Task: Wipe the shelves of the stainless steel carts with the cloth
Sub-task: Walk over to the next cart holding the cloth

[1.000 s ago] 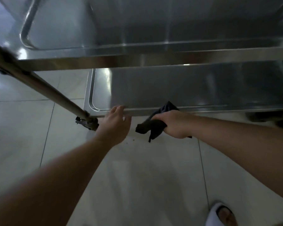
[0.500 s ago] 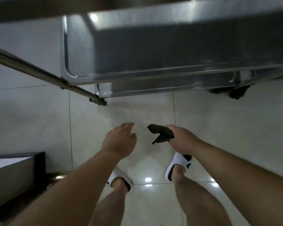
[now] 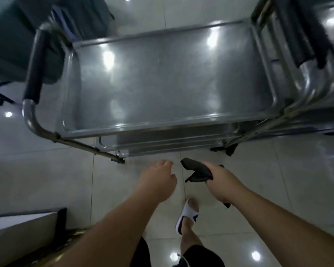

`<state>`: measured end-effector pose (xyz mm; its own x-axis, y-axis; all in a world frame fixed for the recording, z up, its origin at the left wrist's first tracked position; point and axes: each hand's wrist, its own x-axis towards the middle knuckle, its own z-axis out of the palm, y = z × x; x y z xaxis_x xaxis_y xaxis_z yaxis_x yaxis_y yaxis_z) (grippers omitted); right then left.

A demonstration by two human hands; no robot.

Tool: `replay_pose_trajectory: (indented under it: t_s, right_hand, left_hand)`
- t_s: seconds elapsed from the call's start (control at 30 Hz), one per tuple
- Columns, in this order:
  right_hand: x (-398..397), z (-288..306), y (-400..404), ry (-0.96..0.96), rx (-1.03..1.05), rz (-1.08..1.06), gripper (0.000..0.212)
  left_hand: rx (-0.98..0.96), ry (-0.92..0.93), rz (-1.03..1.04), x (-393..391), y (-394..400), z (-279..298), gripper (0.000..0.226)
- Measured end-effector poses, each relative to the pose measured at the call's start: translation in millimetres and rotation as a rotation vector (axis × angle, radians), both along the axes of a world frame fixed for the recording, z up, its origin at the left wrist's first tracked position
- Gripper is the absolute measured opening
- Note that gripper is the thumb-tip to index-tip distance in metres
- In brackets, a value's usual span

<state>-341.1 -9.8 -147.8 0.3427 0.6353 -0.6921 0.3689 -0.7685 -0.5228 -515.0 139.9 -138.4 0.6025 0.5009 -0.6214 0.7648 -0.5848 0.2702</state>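
A stainless steel cart stands in front of me, its top shelf (image 3: 168, 79) seen from above, with the edges of lower shelves (image 3: 162, 145) showing under its near rim. My right hand (image 3: 222, 182) grips a bunched dark cloth (image 3: 196, 171) over the floor, just short of the cart. Beside it, my left hand (image 3: 158, 180) hangs free with loosely curled fingers and holds nothing. Neither hand touches the cart.
The cart's push handle with a black grip (image 3: 34, 68) curves round on the left. A second steel cart (image 3: 320, 60) stands close on the right. A dark covered object (image 3: 18, 35) sits at the far left, a low box-like edge (image 3: 23, 224) at the near left. Glossy tiled floor lies below.
I have risen from looking at the lower shelves to looking down on the top shelf. My left hand let go of the low shelf's rim, and both hands pulled back from the cart.
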Motion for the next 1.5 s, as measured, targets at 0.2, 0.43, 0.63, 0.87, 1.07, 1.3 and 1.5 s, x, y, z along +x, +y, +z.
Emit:
replay_pose_trajectory:
  t_s: [0.2,0.43,0.63,0.87,1.07,1.3,1.5]
  right_hand:
    - [46,87,-20,-0.058,0.152,-0.133,0.056]
    - [126,139,-13,-0.198,0.247,-0.333,0.058]
    - [200,179,6,-0.297,0.3,-0.555,0.056]
    - [288,210,22,-0.452,0.286,-0.676,0.044]
    - [366,206,34,-0.622,0.255,-0.593,0.047]
    - [410,137,37,-0.586,0.25,-0.173,0.071]
    - [406,72,8,-0.562,0.116,0.21,0.105]
  left_hand:
    - [0.085,-0.09,-0.02,53,-2,87,0.049]
    - [0.141,-0.172,-0.103,141,45,123,0.051]
    - [0.09,-0.23,-0.225,222,81,141,0.055]
    - [0.106,-0.276,-0.281,297,117,162,0.059]
    - [0.098,-0.276,-0.195,340,122,156,0.063]
    - [0.115,-0.22,-0.002,386,81,153,0.066]
    - [0.087,-0.161,0.144,403,38,147,0.068]
